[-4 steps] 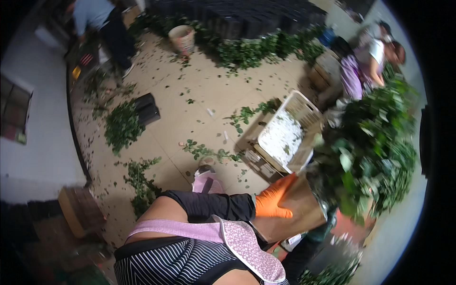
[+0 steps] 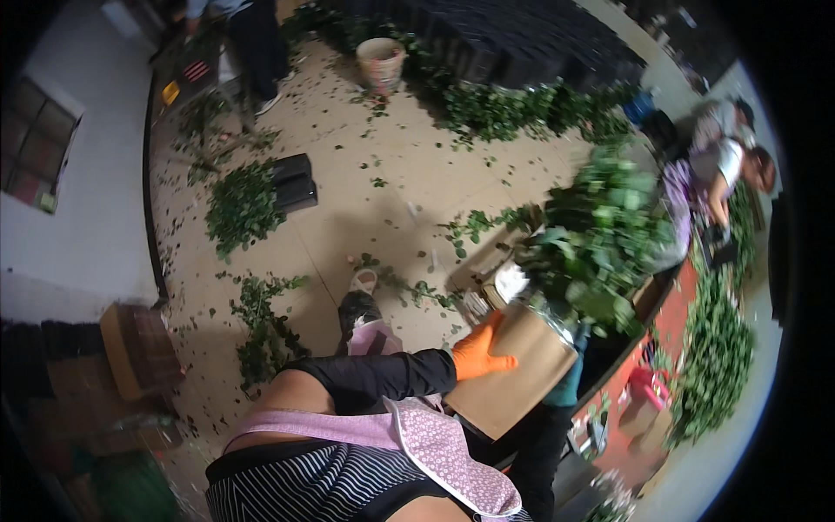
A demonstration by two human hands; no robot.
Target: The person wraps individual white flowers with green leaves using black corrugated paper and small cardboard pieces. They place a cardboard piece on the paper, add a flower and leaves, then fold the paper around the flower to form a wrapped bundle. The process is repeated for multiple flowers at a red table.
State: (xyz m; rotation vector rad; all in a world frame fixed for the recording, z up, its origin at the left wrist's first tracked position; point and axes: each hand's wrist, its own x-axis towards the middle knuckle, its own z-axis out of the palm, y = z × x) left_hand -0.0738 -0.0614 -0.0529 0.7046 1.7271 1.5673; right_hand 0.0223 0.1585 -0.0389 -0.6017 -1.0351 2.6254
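Observation:
A big bunch of leafy green stems [image 2: 600, 235] is wrapped in a brown cardboard sleeve [image 2: 517, 374], with clear plastic at the sleeve's far end. My left hand [image 2: 478, 352], in an orange glove, grips the near left side of the sleeve, thumb lying across its top. On the opposite side my right hand [image 2: 567, 383], in a teal glove, supports the sleeve; its fingers are largely hidden behind it. The bunch is tilted, leaves pointing away from me. Its foliage covers most of the pale plastic crate [image 2: 477, 309] on the floor.
To my right runs a red-topped table [image 2: 665, 326] with more leafy stems [image 2: 718, 374] and a pink object [image 2: 648, 387]. Two people [image 2: 722, 165] work beyond it; another person [image 2: 252, 43] stands far left. A bucket [image 2: 381, 65], dark blocks [image 2: 296, 183] and fallen leaves are on the floor.
The leafy bunch has swung left, away from the table's stems and over the crate, with both hands on its sleeve. More of the red table now shows. The head view has shifted slightly.

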